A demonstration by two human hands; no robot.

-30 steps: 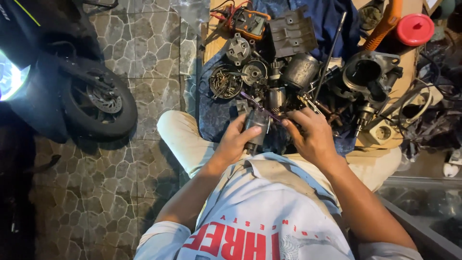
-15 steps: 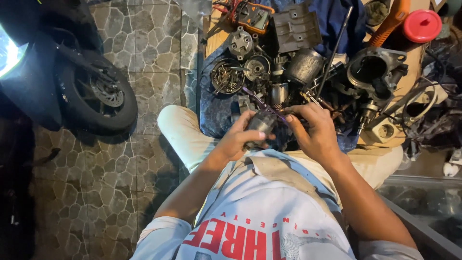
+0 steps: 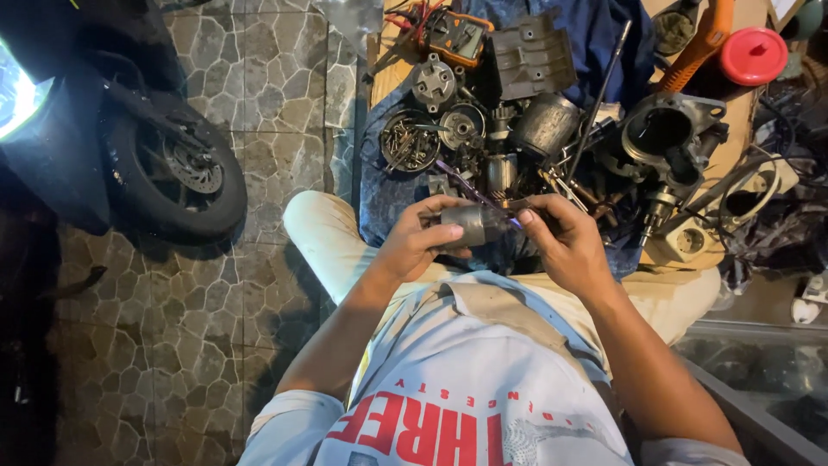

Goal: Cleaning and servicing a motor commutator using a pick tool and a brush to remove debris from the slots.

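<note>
— In the head view, what are the hands doing?

— The left hand (image 3: 418,246) is wrapping its fingers around a grey metal cylinder (image 3: 473,226) just below the middle of the frame, clamped on it from the left; the right hand (image 3: 565,246) is pinching something small at the cylinder's right end, fingertips together, though what sits between them is too small to tell.

— Which step does that look like?

— I'd judge it as working on the end of the cylinder, seating or freeing a small piece there; a thin purple rod (image 3: 470,185) is slanting down toward the same end, and whether it is touching I cannot tell.

— What is lying around?

— Above the hands, on a blue cloth (image 3: 384,194), loose parts are crowding together: a round tin of screws (image 3: 410,141), a bigger metal drum (image 3: 545,125), a hollow casting (image 3: 668,138) toward the upper right; an orange meter (image 3: 455,36) is sitting at the top, a red lid (image 3: 753,55) in the upper right corner; a scooter wheel (image 3: 177,173) is standing at the upper left.

— What is the next move calling for?

— Probably a steady left-hand hold while the right fingertips are turning or pressing carefully; the piece is small and easy to drop among the clutter.
</note>
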